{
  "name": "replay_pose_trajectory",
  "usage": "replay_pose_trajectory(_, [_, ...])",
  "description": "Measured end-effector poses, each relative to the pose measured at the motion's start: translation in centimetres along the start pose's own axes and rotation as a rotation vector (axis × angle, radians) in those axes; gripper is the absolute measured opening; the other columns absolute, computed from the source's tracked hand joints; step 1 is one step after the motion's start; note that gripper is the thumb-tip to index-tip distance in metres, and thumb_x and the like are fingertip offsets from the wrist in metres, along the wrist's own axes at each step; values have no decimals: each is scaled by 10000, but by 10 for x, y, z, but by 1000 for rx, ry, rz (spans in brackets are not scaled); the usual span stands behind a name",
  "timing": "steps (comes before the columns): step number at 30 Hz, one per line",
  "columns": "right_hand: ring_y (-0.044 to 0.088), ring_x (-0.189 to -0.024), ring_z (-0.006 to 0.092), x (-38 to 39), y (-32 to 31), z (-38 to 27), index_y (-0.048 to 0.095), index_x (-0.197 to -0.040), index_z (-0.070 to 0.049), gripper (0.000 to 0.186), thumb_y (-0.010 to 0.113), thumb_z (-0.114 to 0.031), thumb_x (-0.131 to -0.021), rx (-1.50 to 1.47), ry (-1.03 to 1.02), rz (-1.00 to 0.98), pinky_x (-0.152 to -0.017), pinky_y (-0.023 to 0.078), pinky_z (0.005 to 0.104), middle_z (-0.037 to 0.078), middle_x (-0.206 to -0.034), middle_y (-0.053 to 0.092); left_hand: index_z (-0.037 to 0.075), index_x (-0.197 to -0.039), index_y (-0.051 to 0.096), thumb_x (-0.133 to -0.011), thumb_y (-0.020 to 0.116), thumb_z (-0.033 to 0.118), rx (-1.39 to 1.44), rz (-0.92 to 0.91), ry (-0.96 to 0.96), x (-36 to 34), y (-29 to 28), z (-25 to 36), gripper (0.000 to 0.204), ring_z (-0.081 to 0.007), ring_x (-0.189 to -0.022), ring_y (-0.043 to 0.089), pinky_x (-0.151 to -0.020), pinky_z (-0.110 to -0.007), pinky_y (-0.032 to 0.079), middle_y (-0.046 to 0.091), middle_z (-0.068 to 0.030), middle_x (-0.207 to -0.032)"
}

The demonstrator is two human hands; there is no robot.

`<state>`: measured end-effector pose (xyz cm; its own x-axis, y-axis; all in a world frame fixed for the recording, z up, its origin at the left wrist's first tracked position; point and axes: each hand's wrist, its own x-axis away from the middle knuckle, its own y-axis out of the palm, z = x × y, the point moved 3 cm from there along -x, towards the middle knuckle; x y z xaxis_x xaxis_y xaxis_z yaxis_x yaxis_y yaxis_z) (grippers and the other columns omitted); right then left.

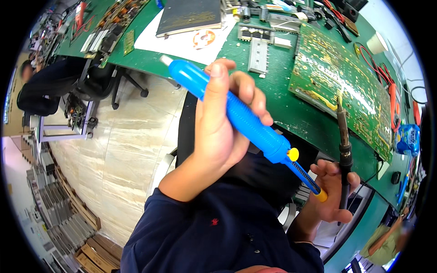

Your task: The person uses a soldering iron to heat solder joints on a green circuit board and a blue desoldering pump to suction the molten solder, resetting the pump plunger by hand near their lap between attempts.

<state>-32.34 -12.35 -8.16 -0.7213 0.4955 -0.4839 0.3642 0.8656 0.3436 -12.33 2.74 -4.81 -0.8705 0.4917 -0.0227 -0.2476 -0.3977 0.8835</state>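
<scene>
My left hand [211, 132] grips a blue desoldering pump [250, 127], held diagonally with its pale nozzle toward the upper left. The pump's yellow-capped plunger end reaches down to the palm of my right hand [330, 193]. My right hand also holds a soldering iron [343, 141] upright, its fingers partly around the dark handle. The iron's tip lies over the lower edge of a large green circuit board [337, 68], near a yellowish strip; whether it touches cannot be told.
The green bench [268, 95] carries heatsinks [257, 54], a book [186, 16] on paper, red leads, a white cup [377, 43] and a blue packet [407, 139]. A seated person [45, 82] is at left, another person [382, 239] at lower right. Wooden pallets [88, 255] lie lower left.
</scene>
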Motion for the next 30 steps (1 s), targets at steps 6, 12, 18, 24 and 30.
replay_pose_trajectory(6, [566, -1131, 372, 6, 3, 8, 374, -1429, -138, 920, 383, -831, -824, -8, -66, -64, -986, 450, 491, 214, -1213, 553, 157, -1061, 510, -1016, 516, 345, 8, 135, 38, -2, 2, 11, 194, -105, -688, 507, -707, -296, 539, 533, 1, -910])
replay_pose_trajectory(12, [537, -1187, 409, 1, -2, -3, 378, -1430, -151, 909, 427, -821, -817, 61, -136, 38, -1022, 409, 535, 193, -1221, 559, 143, -799, 433, -1033, 418, 446, 311, -383, -211, -5, -11, 16, 382, -61, -500, 399, -594, -259, 379, 424, 57, -569])
replay_pose_trajectory(18, [422, -1301, 522, -15, 23, -2, 357, -1388, -156, 884, 558, -769, -784, -88, -43, -234, -1102, 267, 651, 267, -1333, 513, 155, -730, 385, -1055, 364, 311, 381, -416, -295, -7, -8, -16, 361, -60, -414, 353, -496, -251, 369, 374, 75, -496])
replay_pose_trajectory(24, [662, -1015, 445, -23, 43, -3, 542, -1157, -96, 630, 744, -553, -774, 221, -3, -375, -886, 519, 552, 264, -986, 689, 169, -713, 376, -1044, 377, 277, 550, -305, -356, 1, -15, -48, 348, -40, -382, 361, -440, -234, 380, 417, 84, -490])
replay_pose_trajectory(30, [658, -1024, 407, -25, 45, 0, 565, -1128, -88, 517, 800, -400, -788, 182, -42, -407, -897, 513, 532, 223, -1068, 678, 176, -729, 374, -1032, 396, 266, 535, -388, -313, -3, -16, -48, 317, -33, -373, 375, -422, -230, 396, 439, 86, -497])
